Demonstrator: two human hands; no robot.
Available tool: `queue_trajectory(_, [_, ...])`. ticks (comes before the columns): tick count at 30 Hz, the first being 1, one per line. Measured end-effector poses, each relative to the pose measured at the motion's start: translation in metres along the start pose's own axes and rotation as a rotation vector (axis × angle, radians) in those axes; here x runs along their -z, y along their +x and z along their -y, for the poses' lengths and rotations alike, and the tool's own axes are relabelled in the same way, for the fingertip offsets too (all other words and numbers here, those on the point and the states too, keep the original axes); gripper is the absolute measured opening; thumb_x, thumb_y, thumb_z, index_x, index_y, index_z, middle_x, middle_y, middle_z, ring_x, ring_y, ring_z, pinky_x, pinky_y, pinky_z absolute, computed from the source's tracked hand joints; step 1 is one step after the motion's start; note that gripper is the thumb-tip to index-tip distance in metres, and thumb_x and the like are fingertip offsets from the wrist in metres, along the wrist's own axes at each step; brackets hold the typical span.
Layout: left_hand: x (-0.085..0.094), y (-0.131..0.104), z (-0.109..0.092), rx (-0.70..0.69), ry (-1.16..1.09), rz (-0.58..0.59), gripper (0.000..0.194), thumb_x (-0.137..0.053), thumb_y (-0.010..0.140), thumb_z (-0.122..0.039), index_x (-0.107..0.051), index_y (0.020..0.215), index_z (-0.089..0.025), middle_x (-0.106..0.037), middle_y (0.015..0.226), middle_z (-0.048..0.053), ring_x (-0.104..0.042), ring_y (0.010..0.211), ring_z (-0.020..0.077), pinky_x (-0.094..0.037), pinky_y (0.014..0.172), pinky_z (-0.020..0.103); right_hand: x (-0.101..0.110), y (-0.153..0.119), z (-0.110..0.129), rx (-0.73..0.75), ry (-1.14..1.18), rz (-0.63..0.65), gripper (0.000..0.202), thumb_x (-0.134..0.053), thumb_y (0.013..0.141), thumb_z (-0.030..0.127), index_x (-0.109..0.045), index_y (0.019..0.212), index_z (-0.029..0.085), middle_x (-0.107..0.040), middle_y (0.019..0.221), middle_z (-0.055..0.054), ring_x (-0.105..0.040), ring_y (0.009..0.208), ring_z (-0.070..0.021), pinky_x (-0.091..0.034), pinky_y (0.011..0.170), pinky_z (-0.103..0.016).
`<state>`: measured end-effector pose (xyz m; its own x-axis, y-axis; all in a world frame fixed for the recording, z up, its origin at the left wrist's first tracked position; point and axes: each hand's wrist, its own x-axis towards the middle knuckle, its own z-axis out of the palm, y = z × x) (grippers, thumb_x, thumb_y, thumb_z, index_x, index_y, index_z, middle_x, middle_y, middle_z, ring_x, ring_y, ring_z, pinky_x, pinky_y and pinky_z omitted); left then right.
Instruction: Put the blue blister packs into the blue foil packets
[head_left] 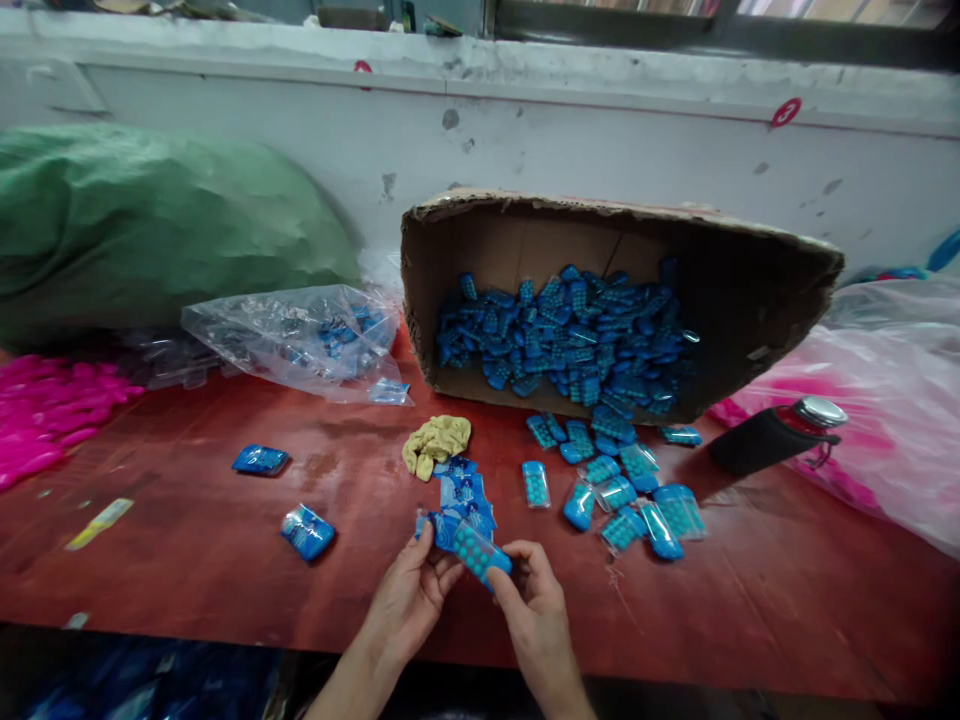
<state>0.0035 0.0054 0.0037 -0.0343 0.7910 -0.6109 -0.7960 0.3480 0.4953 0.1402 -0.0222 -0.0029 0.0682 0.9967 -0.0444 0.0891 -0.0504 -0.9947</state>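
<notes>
Nearest the camera, two bare hands are raised over the front of the table (187,590). A blue pack (480,555) is pinched at its lower right end by the right hand (536,600), with the thumb laid over the face and the fingers placed behind. By the left hand (416,590), a printed blue piece (441,528) is lightly gripped between thumb and bent fingers, with little gap left; this hold is judged to keep both items edge to edge. Further printed pieces (465,490) are spread just beyond, presumably for short reach. The cardboard box (517,235) is laid on its side, apparently so that its packs (562,335) can be drawn forward; loose packs (626,500) are scattered before it. The held pack is tilted, face up; rows of round turquoise bumps are seen under a clear, glossy cover, bounded by a rounded blue end.
</notes>
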Motion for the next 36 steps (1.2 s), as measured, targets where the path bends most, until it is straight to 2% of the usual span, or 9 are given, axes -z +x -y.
queue_trajectory(6, [-0.002, -0.001, -0.004, -0.035, 0.077, 0.045, 0.005, -0.058, 0.073, -0.017, -0.056, 0.077, -0.015, -0.069, 0.072, 0.004, -0.066, 0.068, 0.0177, -0.053, 0.060, 0.029, 0.001, 0.001, 0.006, 0.083, -0.079, 0.042, 0.012, -0.057, 0.077, 0.029, -0.056, 0.083, 0.019, -0.059, 0.073, -0.001, -0.055, 0.066, -0.0141, -0.045, 0.062, -0.022])
queue_trajectory(11, [-0.008, -0.009, -0.004, -0.072, 0.152, 0.162, 0.014, -0.061, 0.072, -0.028, -0.059, 0.077, -0.015, -0.070, 0.074, 0.005, -0.066, 0.073, 0.0181, -0.051, 0.069, 0.029, -0.002, 0.004, -0.001, 0.003, -0.017, 0.060, 0.015, -0.056, 0.077, 0.031, -0.052, 0.085, 0.019, -0.058, 0.068, 0.001, -0.053, 0.058, -0.0126, -0.045, 0.054, -0.021])
queue_trajectory(17, [-0.007, -0.011, 0.002, 0.052, 0.164, 0.138, 0.018, -0.063, 0.070, -0.025, -0.063, 0.082, -0.012, -0.070, 0.077, 0.008, -0.065, 0.077, 0.0194, -0.051, 0.069, 0.028, -0.009, 0.001, 0.005, 0.108, -0.044, 0.017, 0.013, -0.061, 0.072, 0.024, -0.059, 0.084, 0.020, -0.064, 0.079, -0.002, -0.059, 0.073, -0.0170, -0.046, 0.070, -0.025])
queue_trajectory(19, [-0.003, -0.011, 0.000, 0.100, 0.166, 0.152, 0.014, -0.061, 0.072, -0.022, -0.063, 0.081, -0.012, -0.070, 0.078, 0.008, -0.065, 0.076, 0.0188, -0.051, 0.069, 0.028, -0.010, 0.002, 0.006, 0.082, 0.013, 0.064, 0.013, -0.060, 0.072, 0.022, -0.061, 0.085, 0.020, -0.065, 0.084, -0.003, -0.059, 0.079, -0.0181, -0.046, 0.074, -0.026])
queue_trajectory(22, [0.003, -0.010, -0.008, 0.160, 0.130, 0.292, 0.012, -0.056, 0.076, -0.018, -0.064, 0.082, -0.012, -0.070, 0.082, 0.009, -0.065, 0.078, 0.0182, -0.049, 0.075, 0.030, -0.007, 0.008, 0.003, -0.008, 0.184, 0.164, 0.014, -0.059, 0.072, 0.021, -0.062, 0.085, 0.021, -0.064, 0.086, -0.003, -0.059, 0.082, -0.0185, -0.046, 0.075, -0.028])
queue_trajectory(26, [0.005, -0.011, -0.016, 0.234, 0.126, 0.438, 0.015, -0.056, 0.075, -0.016, -0.063, 0.088, -0.011, -0.070, 0.085, 0.011, -0.064, 0.085, 0.0211, -0.047, 0.077, 0.030, 0.000, 0.020, 0.001, 0.009, 0.258, 0.216, 0.048, -0.070, 0.056, 0.014, -0.061, 0.102, 0.025, -0.058, 0.098, -0.001, -0.055, 0.093, -0.0200, -0.044, 0.083, -0.031])
queue_trajectory(30, [0.002, -0.012, -0.013, 0.319, 0.172, 0.493, 0.020, -0.059, 0.073, -0.017, -0.063, 0.090, -0.009, -0.069, 0.083, 0.014, -0.065, 0.079, 0.0224, -0.048, 0.072, 0.030, 0.005, 0.028, 0.010, -0.077, 0.363, 0.381, 0.071, -0.074, 0.050, 0.014, -0.052, 0.116, 0.030, -0.051, 0.120, -0.003, -0.050, 0.105, -0.0235, -0.045, 0.082, -0.033])
queue_trajectory(33, [0.001, -0.013, -0.009, 0.331, 0.169, 0.522, 0.022, -0.057, 0.074, -0.017, -0.064, 0.093, -0.009, -0.070, 0.083, 0.014, -0.066, 0.075, 0.0211, -0.048, 0.069, 0.029, 0.009, 0.031, 0.017, -0.154, 0.412, 0.538, 0.073, -0.075, 0.049, 0.015, -0.053, 0.116, 0.031, -0.055, 0.117, -0.001, -0.053, 0.102, -0.0221, -0.047, 0.077, -0.030])
queue_trajectory(36, [0.002, -0.015, -0.005, 0.339, 0.147, 0.504, 0.021, -0.057, 0.074, -0.017, -0.065, 0.092, -0.009, -0.070, 0.083, 0.013, -0.065, 0.078, 0.0206, -0.049, 0.072, 0.029, 0.011, 0.032, 0.017, -0.193, 0.409, 0.594, 0.071, -0.074, 0.050, 0.016, -0.053, 0.116, 0.030, -0.060, 0.110, 0.000, -0.057, 0.091, -0.0194, -0.047, 0.074, -0.029])
